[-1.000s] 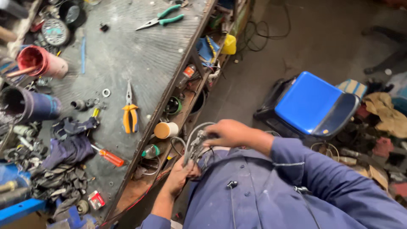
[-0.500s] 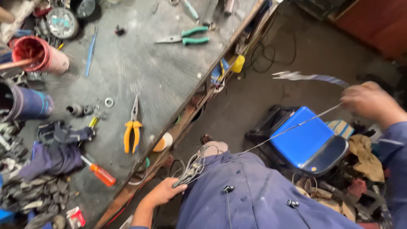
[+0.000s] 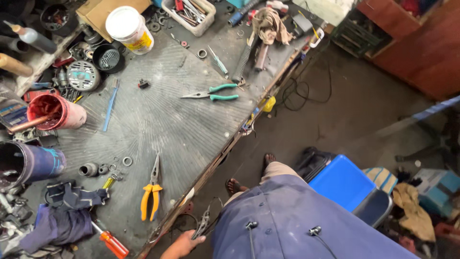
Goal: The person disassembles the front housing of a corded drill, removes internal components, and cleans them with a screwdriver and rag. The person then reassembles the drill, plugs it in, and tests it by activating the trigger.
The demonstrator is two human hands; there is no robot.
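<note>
My left hand (image 3: 183,245) is low at the bottom edge, beside the workbench's front edge (image 3: 215,160). Its fingers are closed on a small dark metal tool with thin wire (image 3: 203,223), held against my blue work shirt (image 3: 287,220). My right hand is out of the frame. On the bench nearest my left hand lie yellow-handled pliers (image 3: 151,190) and an orange-handled screwdriver (image 3: 111,242).
Green-handled pliers (image 3: 213,92) lie mid-bench. A red cup (image 3: 55,111), a dark tin (image 3: 28,163), a white tub (image 3: 128,28), a tray of tools (image 3: 188,10) and blue rags (image 3: 64,216) crowd the bench. A blue seat (image 3: 344,184) stands at my right on the concrete floor.
My right hand, which was drawing a thin wire out to the right, has left the frame. The view has swung up over the bench. My left hand stays low with the tool.
</note>
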